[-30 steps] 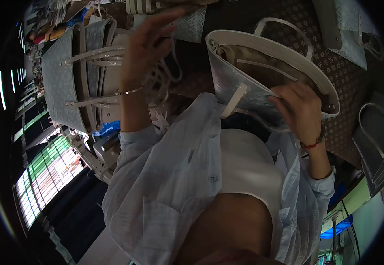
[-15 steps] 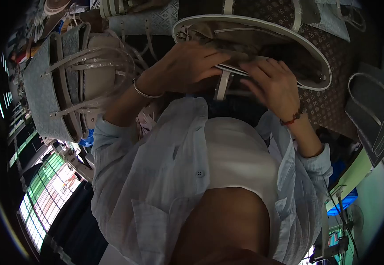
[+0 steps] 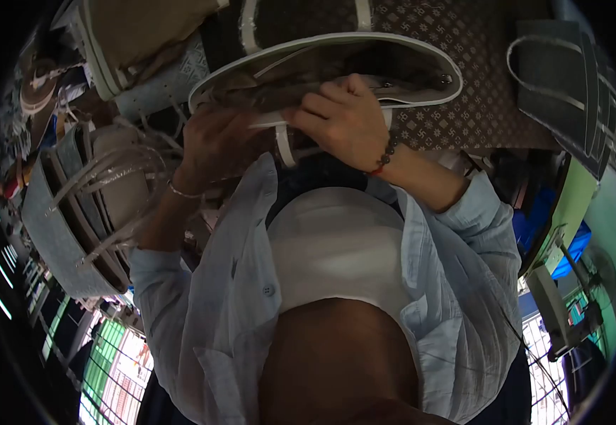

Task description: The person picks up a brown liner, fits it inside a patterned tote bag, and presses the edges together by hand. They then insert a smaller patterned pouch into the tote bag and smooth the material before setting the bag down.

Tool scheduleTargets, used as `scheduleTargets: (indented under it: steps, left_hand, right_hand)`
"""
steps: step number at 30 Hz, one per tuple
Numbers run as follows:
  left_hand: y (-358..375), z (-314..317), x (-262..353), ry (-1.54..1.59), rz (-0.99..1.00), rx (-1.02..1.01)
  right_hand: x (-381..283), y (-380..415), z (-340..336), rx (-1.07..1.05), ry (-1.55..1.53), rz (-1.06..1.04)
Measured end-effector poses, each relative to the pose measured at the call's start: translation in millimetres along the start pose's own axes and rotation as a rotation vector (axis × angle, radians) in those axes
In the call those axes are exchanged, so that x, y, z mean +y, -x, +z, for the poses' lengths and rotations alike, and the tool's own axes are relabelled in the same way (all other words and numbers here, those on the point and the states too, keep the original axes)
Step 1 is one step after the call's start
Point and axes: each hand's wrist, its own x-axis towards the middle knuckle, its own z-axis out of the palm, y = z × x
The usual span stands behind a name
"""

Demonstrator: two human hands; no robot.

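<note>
A silver-grey handbag (image 3: 421, 53) with a white rim lies on the brown patterned surface (image 3: 478, 106), its mouth facing me. My left hand (image 3: 216, 145), a thin bangle on its wrist, grips the bag's near rim at its left end. My right hand (image 3: 340, 117), with a red bead bracelet, is closed over the near rim and a white strap (image 3: 284, 149) that hangs below it. The bag's inside is dark and blurred.
A row of grey bags with white handles (image 3: 74, 212) stands at the left. A beige bag (image 3: 138, 28) lies at the top left. Dark flat bags (image 3: 570, 85) are stacked at the top right. A green and blue machine (image 3: 559, 234) sits at the right edge.
My left hand came down from the air onto the bag's rim. My right hand shifted along the rim towards the left, and the bag turned flatter with its mouth towards me.
</note>
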Motion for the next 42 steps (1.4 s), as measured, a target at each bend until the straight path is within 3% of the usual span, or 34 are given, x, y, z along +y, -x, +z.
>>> scheduleTargets:
  steps: [2, 6, 8, 11, 12, 15, 16, 18, 25, 30, 40, 42]
  left_hand:
    - [17, 1, -21, -0.085, 0.114, 0.022]
    - [23, -15, -27, -0.074, 0.138, -0.082]
    - [17, -21, -23, -0.048, 0.075, -0.152]
    - [-4, -40, -14, 0.009, -0.011, -0.298]
    - [-11, -44, -8, 0.005, -0.022, -0.297]
    - [-46, -37, 19, 0.274, -0.195, -0.304]
    - [-62, -26, 29, 0.361, -0.215, -0.31]
    - [-90, 5, 49, 0.392, -0.148, -0.093]
    - [-130, 52, 65, 0.418, -0.276, -0.237]
    - [-127, 64, 62, 0.43, -0.211, -0.065]
    - [-131, 58, 67, 0.427, -0.186, -0.05]
    - [-132, 54, 70, 0.307, -0.2, -0.119]
  right_hand:
    - [-2, 3, -4, -0.042, -0.017, -0.006]
    - [-1, 6, -10, -0.002, -0.02, 0.032]
    - [1, 4, -21, -0.141, -0.022, 0.095]
    - [31, 7, -71, -0.059, -0.139, 0.121]
    - [47, 11, -94, -0.117, -0.087, 0.152]
    - [88, 28, -129, -0.187, -0.013, 0.171]
    - [96, 30, -128, -0.197, 0.022, 0.17]
    - [107, 28, -115, -0.189, -0.015, 0.123]
    - [123, 18, -85, -0.18, -0.117, 0.035]
    - [116, 11, -87, -0.202, -0.066, 0.032]
    - [120, 22, -76, -0.135, -0.078, 0.022]
    - [119, 24, -75, -0.108, -0.042, -0.005]
